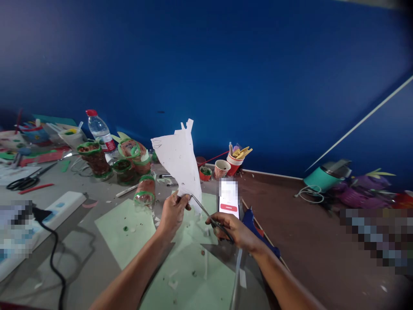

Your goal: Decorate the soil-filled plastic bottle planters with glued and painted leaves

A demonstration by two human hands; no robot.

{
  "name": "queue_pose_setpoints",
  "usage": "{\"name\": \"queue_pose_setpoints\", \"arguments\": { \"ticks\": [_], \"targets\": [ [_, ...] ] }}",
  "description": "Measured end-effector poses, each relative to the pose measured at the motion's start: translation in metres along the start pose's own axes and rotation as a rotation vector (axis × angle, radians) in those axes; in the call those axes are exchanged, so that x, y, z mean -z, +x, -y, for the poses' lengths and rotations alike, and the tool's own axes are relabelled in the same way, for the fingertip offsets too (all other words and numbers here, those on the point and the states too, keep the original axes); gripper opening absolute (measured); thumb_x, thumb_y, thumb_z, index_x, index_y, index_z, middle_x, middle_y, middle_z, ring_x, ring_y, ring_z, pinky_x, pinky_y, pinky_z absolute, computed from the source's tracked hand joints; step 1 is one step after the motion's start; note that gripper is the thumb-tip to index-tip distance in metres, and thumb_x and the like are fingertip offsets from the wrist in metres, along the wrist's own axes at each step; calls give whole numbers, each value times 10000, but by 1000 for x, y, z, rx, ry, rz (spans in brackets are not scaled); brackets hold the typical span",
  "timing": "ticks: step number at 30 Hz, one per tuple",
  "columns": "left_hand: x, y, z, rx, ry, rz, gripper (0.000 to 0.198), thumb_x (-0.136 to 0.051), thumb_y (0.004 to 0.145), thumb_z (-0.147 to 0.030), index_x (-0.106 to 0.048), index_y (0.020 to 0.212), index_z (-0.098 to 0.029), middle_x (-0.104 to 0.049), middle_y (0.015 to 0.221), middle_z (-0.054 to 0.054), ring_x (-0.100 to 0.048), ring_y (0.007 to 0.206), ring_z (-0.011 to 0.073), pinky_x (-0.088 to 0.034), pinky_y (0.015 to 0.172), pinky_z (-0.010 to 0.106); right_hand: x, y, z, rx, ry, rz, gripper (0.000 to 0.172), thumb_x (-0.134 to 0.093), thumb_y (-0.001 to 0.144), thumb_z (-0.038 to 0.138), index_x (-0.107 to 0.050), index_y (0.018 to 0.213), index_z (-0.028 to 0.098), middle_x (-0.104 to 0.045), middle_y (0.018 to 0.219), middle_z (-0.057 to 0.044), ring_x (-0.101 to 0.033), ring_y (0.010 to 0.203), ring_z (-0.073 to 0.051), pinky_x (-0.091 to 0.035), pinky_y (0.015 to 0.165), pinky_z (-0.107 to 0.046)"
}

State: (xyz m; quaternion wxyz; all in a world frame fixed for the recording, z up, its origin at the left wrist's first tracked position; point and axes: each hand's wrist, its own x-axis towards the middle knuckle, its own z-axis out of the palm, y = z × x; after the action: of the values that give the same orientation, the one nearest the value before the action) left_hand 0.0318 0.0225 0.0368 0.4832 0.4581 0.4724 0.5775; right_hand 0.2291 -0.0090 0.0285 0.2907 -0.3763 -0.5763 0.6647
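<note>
Backed by a deep blue wall (258, 77), lit unevenly, dimming toward the top left and right edge; marked by one small dark spot (161, 112) and crossed at right by a slanting pale line (359, 124); edged below by a pale strip (274, 175); fronted by a grey tabletop (80, 275), streaked with soft shadows, and, at right, a brown surface (290, 206)

Craft workspace, cluttered grey table (84, 275), cut white paper (180, 159), black scissors (30, 179), blue glue gun (250, 221), decorated jars (97, 160)
</note>
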Motion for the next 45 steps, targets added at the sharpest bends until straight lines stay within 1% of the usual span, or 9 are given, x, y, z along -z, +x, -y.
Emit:
{"name": "queue_pose_setpoints", "arguments": {
  "ticks": [6,11,15,21,27,32,36,41,45],
  "targets": [
    [0,2,5,-43,70,-51,231,-622,651,-372,-499,585,-188,-452,507,-47,-398,489,98,-309,474,215,-4,-2,5,-35,37,-30,551,-742,640,575,-597,923,125,-439,601,58,-358,527,-59,-292,517,-215],
    [4,2,12,-79,211,-86,236,-605,676,-383,-493,596,-192,-406,511,-57,-351,497,98,-271,471,218,-5,-1,2,-36,71,-46,517,-767,624,542,-624,901,130,-435,577,63,-347,495,-55,-316,502,-218],
    [3,3,10,-53,159,-87,229,-610,672,-382,-501,617,-189,-378,510,-65,-330,490,91,-284,474,209,-3,1,-3,-36,64,-27,554,-795,574,538,-633,908,126,-493,595,45,-405,508,-67,-325,502,-215],
    [3,3,7,-44,120,-124,213,-587,693,-392,-536,699,-185,-415,529,-58,-338,477,93,-291,453,206,-3,1,-6,-3,126,3,628,-745,596,624,-629,925,103,-499,548,39,-393,471,-72,-293,485,-218],
    [9,5,20,-126,237,-123,217,-597,727,-381,-507,661,-194,-422,542,-56,-331,503,101,-273,474,208,0,0,-9,39,177,34,616,-717,643,620,-611,951,98,-528,572,25,-415,472,-70,-280,490,-212],
    [9,4,20,-152,293,-111,204,-584,749,-375,-524,675,-195,-434,559,-44,-359,539,119,-280,502,219,-1,0,-6,18,159,-6,630,-732,604,636,-616,925,106,-530,564,28,-424,468,-74,-284,485,-215],
    [7,4,17,-169,269,-127,248,-578,759,-395,-476,639,-203,-419,570,-46,-349,551,119,-285,520,226,-6,1,0,-14,130,-46,613,-743,580,640,-619,880,120,-507,544,43,-416,466,-73,-284,475,-214],
    [7,7,21,-134,221,-142,292,-569,766,-462,-514,661,-195,-499,618,-22,-448,614,137,-351,586,233,-11,2,4,3,126,-75,613,-745,565,648,-623,863,127,-474,556,51,-400,481,-73,-326,482,-224],
    [6,8,22,-84,138,-89,332,-571,769,-507,-592,745,-176,-613,700,15,-549,709,167,-414,672,252,-11,4,0,0,86,-92,596,-749,573,634,-613,864,132,-455,571,56,-373,484,-63,-324,486,-220]
  ]
}}
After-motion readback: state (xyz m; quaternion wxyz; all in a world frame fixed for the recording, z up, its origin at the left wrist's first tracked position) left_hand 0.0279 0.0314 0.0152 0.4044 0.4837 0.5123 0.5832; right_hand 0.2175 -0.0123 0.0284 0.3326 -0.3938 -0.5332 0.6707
